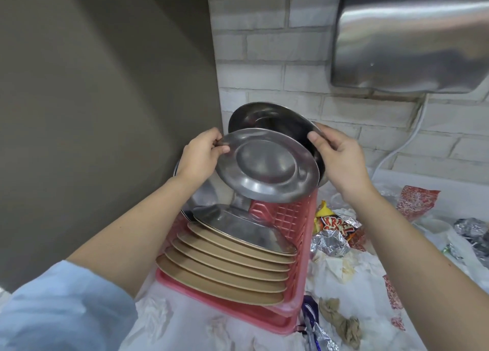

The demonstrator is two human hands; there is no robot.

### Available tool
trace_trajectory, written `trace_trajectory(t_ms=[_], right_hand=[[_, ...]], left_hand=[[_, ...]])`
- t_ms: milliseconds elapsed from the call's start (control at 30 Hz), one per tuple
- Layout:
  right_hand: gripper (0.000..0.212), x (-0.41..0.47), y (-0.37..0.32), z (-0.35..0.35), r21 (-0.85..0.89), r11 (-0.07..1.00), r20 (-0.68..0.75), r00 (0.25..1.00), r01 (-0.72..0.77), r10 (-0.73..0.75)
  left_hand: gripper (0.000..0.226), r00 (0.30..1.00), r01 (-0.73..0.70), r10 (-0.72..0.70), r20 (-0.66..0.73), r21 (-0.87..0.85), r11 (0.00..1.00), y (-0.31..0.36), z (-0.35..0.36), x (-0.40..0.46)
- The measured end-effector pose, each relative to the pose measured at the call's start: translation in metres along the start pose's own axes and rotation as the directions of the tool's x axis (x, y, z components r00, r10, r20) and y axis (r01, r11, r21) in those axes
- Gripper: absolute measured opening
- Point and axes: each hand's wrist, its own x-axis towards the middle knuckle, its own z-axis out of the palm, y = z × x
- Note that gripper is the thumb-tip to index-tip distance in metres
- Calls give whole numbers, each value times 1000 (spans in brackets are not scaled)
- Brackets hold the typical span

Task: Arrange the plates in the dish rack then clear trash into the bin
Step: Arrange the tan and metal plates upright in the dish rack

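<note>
My left hand [199, 157] pinches the left rim of a steel plate [267, 165], held tilted above the pink dish rack [296, 218]. A second steel plate [264, 118] stands just behind the first, and my right hand [341, 157] grips its right rim. Both plates hover over the far end of the rack. In the rack, several tan plates [225, 266] stand in a row on edge, with another steel plate [243, 226] leaning behind them.
Trash covers the white counter to the right: crumpled foil [329, 242], a snack wrapper [336, 226], tissues [341, 266], a brown wad [341, 321], red patterned paper [415, 200]. A steel hand dryer [412, 36] hangs on the brick wall. A grey panel [105, 86] borders the left.
</note>
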Motion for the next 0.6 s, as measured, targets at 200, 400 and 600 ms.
trace_trajectory(t_ms=[200, 400, 600], right_hand=[[25, 2, 4, -5, -55, 998, -68, 997, 31, -35], [26, 4, 6, -4, -66, 996, -74, 995, 55, -60], [26, 4, 11, -1, -47, 998, -59, 997, 46, -49]], left_hand=[[29, 998, -55, 54, 23, 60, 997, -13, 0, -10], [31, 996, -89, 90, -11, 24, 996, -19, -9, -15], [31, 995, -90, 88, 49, 57, 994, -29, -8, -24]])
